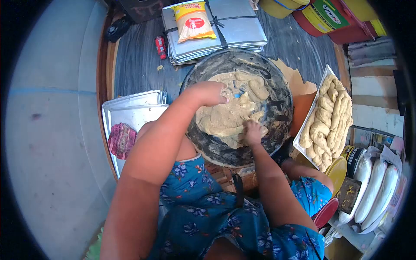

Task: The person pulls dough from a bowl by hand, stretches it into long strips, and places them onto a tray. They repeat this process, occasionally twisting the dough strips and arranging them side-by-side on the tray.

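The work surface is a large round dark pan [278,89] set on the floor in front of the seated person. It contains one pale tan dough mass [225,117] that covers most of the pan floor. Smears of dough coat the pan wall.

Hand positions:
- Left hand [211,92]: fingers curled under into a fist, knuckles pressed onto the far-left part of the dough. I cannot tell whether the curled fingers enclose any dough.
- Right hand [253,132]: fingers loosely spread and pushed down into the near edge of the dough. It grasps nothing.

A small blue object [237,95] lies in the dough just beside the left hand; it is too small to identify.

Progress, judged from the layout:
- Done: a white tray [313,106] leaning at the right of the pan is filled with twisted dough pieces [331,117].
- Left: the bulk of the dough sits unshaped in the pan. Its surface looks rough and lumpy, which suggests that it needs more working.
- Bare metal trays [130,106] lie to the left of the pan, with a pink cloth [121,140] on their near edge.

Beyond the pan, a tied stack of trays [242,32] carries a yellow printed bag [193,21]. A small red object [160,47] lies beside that stack.
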A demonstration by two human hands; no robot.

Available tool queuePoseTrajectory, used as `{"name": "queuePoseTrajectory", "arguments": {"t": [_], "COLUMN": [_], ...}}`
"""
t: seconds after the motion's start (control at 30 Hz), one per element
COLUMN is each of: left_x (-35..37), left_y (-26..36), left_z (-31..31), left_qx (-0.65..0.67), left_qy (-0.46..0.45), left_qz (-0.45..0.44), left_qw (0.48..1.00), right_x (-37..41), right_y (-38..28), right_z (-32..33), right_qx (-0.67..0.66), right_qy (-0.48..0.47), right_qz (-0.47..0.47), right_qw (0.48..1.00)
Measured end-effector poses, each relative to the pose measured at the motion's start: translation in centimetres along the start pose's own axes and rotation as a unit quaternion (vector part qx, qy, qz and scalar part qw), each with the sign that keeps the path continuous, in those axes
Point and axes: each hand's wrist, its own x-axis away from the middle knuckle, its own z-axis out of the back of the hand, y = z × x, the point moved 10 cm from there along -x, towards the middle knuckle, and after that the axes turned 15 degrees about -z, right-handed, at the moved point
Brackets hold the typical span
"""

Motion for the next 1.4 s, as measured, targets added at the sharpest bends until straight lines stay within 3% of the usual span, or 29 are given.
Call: {"name": "queuePoseTrajectory", "arguments": {"t": [0.13, 0.23, 0.27, 0.37, 0.4, 0.5, 0.57, 0.63, 0.83, 0.93, 1.03, 1.17, 1.27, 1.37, 1.4], "left_x": [-0.3, -0.2, -0.2, -0.3, -0.3, -0.3, -0.6, -0.9, -5.6, -9.5, -13.7, -15.5, -17.4, -19.1, -20.1], "left_y": [-0.7, -1.2, -1.3, -1.1, -0.9, -0.7, -0.4, -0.6, 0.8, 2.2, 3.8, 6.7, 5.5, 5.1, 4.3], "left_z": [-1.1, -1.1, -1.1, -0.9, -0.8, -0.9, -1.2, -2.2, -10.5, -16.0, -22.3, -27.5, -29.1, -26.9, -25.6], "left_qx": [-0.017, -0.021, -0.023, -0.020, -0.015, -0.011, -0.019, -0.032, -0.137, -0.230, -0.286, -0.273, -0.288, -0.327, -0.308], "left_qy": [-0.030, -0.014, -0.013, -0.012, -0.013, -0.011, -0.015, -0.020, -0.144, -0.143, -0.028, 0.036, -0.039, -0.161, -0.127], "left_qz": [0.010, 0.001, 0.001, 0.000, 0.002, 0.003, 0.003, 0.013, -0.003, -0.080, -0.224, -0.352, -0.342, -0.269, -0.248], "left_qw": [0.999, 1.000, 1.000, 1.000, 1.000, 1.000, 1.000, 0.999, 0.980, 0.959, 0.931, 0.895, 0.894, 0.892, 0.910], "right_x": [1.3, 1.2, 1.3, 0.7, 0.8, 1.6, 2.8, 3.8, 5.7, 6.6, 6.6, 6.7, 6.7, 5.7, 5.0], "right_y": [0.2, 0.7, 1.1, 5.0, 5.7, 7.1, 4.5, 2.9, 2.2, 3.1, 3.2, 3.4, 3.8, 4.7, 5.2], "right_z": [-1.5, 0.1, 1.2, 0.0, 0.0, -0.7, 1.5, 1.8, 1.9, 2.4, 3.0, 3.0, 2.5, 1.4, 0.6], "right_qx": [0.076, 0.011, -0.062, -0.313, -0.359, -0.372, -0.269, -0.268, -0.268, -0.267, -0.283, -0.278, -0.280, -0.226, -0.191], "right_qy": [0.047, -0.035, 0.059, -0.011, 0.013, 0.013, 0.071, 0.054, 0.055, 0.058, 0.082, 0.066, 0.073, 0.049, 0.016], "right_qz": [0.010, -0.007, 0.036, -0.050, -0.059, -0.077, -0.009, -0.006, -0.001, 0.026, 0.044, 0.059, 0.081, 0.068, 0.046], "right_qw": [0.996, 0.999, 0.996, 0.948, 0.931, 0.925, 0.961, 0.962, 0.962, 0.962, 0.955, 0.956, 0.954, 0.970, 0.980]}}
